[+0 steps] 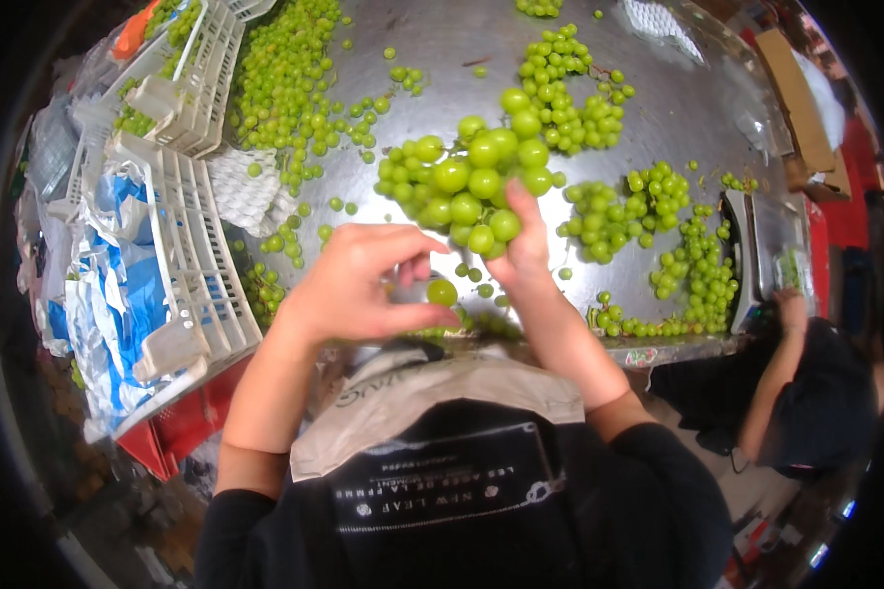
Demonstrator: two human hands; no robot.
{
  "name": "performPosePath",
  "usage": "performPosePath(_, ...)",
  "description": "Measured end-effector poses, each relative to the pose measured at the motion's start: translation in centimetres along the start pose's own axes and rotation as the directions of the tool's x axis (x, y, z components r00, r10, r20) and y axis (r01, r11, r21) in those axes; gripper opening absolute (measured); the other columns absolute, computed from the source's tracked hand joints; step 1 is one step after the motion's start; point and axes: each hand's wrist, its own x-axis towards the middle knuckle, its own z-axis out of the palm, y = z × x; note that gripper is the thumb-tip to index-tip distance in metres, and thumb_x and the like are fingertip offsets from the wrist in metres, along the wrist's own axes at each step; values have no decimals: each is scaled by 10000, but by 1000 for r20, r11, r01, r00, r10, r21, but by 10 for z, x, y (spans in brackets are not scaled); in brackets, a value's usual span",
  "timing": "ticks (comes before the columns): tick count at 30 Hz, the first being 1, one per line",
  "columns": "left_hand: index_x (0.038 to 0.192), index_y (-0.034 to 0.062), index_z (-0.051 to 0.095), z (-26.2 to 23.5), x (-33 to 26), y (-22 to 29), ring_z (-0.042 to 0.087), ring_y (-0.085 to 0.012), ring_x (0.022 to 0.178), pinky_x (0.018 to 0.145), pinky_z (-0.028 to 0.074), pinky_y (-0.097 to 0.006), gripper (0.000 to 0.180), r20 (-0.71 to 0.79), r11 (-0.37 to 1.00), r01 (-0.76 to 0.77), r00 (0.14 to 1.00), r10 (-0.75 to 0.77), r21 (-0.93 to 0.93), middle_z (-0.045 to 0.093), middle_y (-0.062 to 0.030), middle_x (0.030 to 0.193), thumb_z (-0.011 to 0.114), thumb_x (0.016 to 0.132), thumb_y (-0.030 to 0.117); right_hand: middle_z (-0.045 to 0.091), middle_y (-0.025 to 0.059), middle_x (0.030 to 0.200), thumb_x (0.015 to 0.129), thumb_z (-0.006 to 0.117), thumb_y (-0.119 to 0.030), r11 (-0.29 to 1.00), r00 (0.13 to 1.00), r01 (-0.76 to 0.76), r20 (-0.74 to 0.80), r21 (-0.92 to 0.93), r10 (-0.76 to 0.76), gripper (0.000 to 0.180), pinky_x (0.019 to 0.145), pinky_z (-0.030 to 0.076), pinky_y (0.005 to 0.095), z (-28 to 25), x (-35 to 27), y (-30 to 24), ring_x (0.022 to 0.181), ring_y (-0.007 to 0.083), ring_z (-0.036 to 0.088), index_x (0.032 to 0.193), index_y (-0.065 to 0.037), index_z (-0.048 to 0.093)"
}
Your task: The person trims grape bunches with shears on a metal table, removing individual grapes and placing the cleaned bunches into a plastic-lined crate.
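My right hand (523, 240) holds up a bunch of green grapes (482, 149) over the metal table, its thumb against the near side of the fruit. Just left of the bunch is my left hand (356, 280), its fingers curled and the thumb spread away from them. A single green grape (442, 292) shows in the gap by that thumb, apart from the fingertips; whether it is falling I cannot tell. More bunches (572, 83) lie on the table beyond my right hand, and others (699, 265) spread to the right.
A big heap of loose grapes (280, 83) covers the table's far left. White plastic crates (201, 265) line the left side, one with blue and white plastic (133, 265) in it. White foam netting (250, 187) lies beside them. At the right edge, a co-worker's hand (792, 309) touches a scale (751, 250).
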Motion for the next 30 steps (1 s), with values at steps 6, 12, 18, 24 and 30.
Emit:
performPosePath(6, 949, 72, 619, 33, 5, -13, 597, -151, 567, 496, 472, -266, 305, -232, 886, -120, 941, 245, 448, 594, -41, 691, 740, 704, 208, 427, 127, 1231, 807, 632, -47, 994, 994, 107, 28, -13, -106, 666, 922, 445, 422, 17, -2, 5, 1112, 276, 481, 1333, -124, 230)
performPosePath(12, 843, 75, 620, 22, -5, -13, 570, -157, 524, 467, 454, -256, 188, -76, 992, 42, 996, -51, -120, 572, -36, 628, 723, 687, 92, 419, 119, 1234, 819, 625, -60, 996, 995, 87, 58, -14, -86, 636, 932, 436, 420, 19, -9, 5, 1126, 269, 465, 1323, -122, 241)
performPosePath(18, 892, 70, 614, 38, -1, -12, 584, -154, 542, 479, 465, -266, 222, -353, 973, -107, 919, 175, 206, 571, -52, 636, 718, 701, 110, 400, 123, 1254, 825, 614, -52, 991, 991, 129, 22, -46, -129, 656, 952, 418, 415, 21, -5, 4, 1154, 267, 439, 1343, -115, 217)
performPosePath(24, 913, 61, 632, 37, 5, -9, 572, -125, 528, 493, 464, -248, 219, -275, 978, -60, 954, 115, 201, 609, -37, 671, 701, 706, 81, 379, 121, 1277, 825, 606, -42, 992, 991, 120, 59, -26, -118, 674, 976, 394, 409, 20, -10, 9, 1175, 266, 416, 1357, -102, 197)
performPosePath(30, 882, 27, 674, 7, -8, -8, 552, -56, 587, 546, 442, -197, 160, 103, 891, 183, 983, -154, -416, 651, -11, 718, 665, 724, 53, 356, 133, 1301, 805, 625, -41, 987, 989, 144, 54, -70, -141, 753, 988, 378, 413, 16, -6, 2, 1188, 272, 408, 1380, -104, 144)
